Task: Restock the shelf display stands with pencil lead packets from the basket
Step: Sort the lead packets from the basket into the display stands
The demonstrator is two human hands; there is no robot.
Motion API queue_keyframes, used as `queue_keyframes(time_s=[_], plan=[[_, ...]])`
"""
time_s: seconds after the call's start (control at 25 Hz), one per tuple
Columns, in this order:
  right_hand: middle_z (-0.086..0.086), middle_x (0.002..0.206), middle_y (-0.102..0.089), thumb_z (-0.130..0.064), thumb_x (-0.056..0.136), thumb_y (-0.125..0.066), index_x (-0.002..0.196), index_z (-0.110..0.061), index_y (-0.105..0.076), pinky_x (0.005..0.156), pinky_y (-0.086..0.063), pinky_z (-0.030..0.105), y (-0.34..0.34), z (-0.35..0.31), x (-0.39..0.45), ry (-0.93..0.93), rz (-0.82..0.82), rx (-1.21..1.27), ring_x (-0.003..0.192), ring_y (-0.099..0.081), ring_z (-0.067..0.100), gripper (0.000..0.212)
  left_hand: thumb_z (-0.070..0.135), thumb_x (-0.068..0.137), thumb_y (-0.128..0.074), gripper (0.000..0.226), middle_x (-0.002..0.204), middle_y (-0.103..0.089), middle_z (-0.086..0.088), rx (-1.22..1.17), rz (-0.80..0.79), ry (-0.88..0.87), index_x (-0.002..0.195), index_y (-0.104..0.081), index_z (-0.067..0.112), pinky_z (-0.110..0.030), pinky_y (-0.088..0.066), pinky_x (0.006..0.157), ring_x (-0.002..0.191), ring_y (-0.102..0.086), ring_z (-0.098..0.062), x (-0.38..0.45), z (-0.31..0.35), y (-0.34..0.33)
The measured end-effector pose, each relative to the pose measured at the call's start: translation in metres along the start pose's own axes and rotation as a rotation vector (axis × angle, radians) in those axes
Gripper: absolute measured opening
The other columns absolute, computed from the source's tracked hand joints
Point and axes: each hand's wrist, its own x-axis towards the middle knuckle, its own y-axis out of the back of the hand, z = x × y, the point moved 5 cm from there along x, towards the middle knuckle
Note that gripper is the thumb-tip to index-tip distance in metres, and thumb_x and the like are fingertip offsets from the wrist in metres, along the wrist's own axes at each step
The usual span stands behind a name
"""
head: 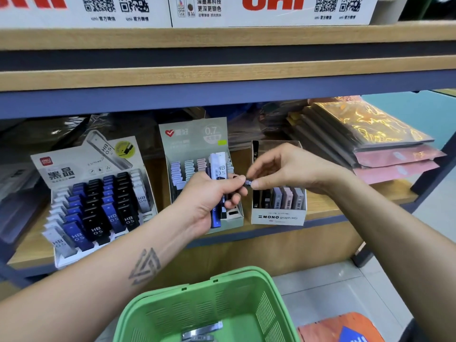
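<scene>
- A green perforated plastic basket [207, 307] sits lowest in view, below both forearms; a few clear-and-grey lead packets [201, 332] lie on its bottom.
- The left hand [209, 201] has its fingers curled around a bundle of long blue, black and white pencil lead packets [218, 191], held upright in front of the middle stand.
- The right hand [291, 169] pinches a small black lead packet [248, 181] between thumb and forefinger; its other end touches the left hand's fingertips.
- Three cardboard display stands sit side by side on the wooden shelf [325, 201]: a white stand with rows of blue, black and white HB 0.5 packets [98, 201] on the left, a grey-green stand marked 0.7 [195, 141] in the middle, and a small white box marked MONO graph MG [278, 215] on the right holding grey and pink packets.
- A tilted stack of plastic-wrapped orange and pink folders [370, 139] lies further right on the shelf.
</scene>
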Motion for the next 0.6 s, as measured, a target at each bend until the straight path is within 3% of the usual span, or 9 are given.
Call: queue_keyframes(time_s=[0.16,0.28,0.44,0.6], plan=[[0.009,0.092,-0.075,-0.003,0.083,-0.079,0.116,-0.019,-0.069,0.079,-0.061,0.031,-0.006,-0.005,0.003,0.018,-0.009,-0.029,0.084,-0.073,0.018,0.037,-0.001,0.088,-0.070,0.009,0.071,-0.062,-0.017,0.006,0.024,0.013,0.094,-0.065,-0.004,-0.016,-0.035,0.039,0.048,-0.051,-0.014,0.002,-0.002,-0.005],[0.004,0.092,-0.071,-0.006,0.084,-0.078,0.124,-0.025,-0.066,0.076,-0.059,0.030,0.028,0.004,0.001,-0.053,0.271,-0.165,0.080,-0.071,0.013,0.046,0.004,0.086,-0.074,0.013,0.067,-0.061,-0.011,-0.023,-0.037,0.113,0.087,-0.062,0.004,-0.015,-0.033,0.038,0.046,-0.049,-0.013,0.000,-0.007,-0.012],[-0.004,0.101,-0.071,-0.007,0.085,-0.077,0.111,-0.018,-0.072,0.087,-0.058,0.033,0.064,0.013,0.002,-0.008,0.706,-0.189,0.097,-0.067,0.013,0.029,0.010,0.089,-0.068,0.011,0.069,-0.061,-0.014,-0.094,-0.102,0.290,0.086,-0.059,0.006,-0.017,-0.036,0.039,0.048,-0.051,-0.016,-0.002,-0.019,-0.020],[-0.003,0.104,-0.072,-0.008,0.086,-0.077,0.114,-0.015,-0.072,0.083,-0.056,0.022,0.056,0.015,0.020,0.019,0.796,-0.241,0.094,-0.067,0.008,0.029,0.002,0.092,-0.045,0.008,0.074,-0.062,-0.018,-0.229,-0.160,0.379,0.094,-0.053,0.003,-0.020,-0.042,0.042,0.054,-0.054,-0.020,-0.001,-0.024,-0.027]])
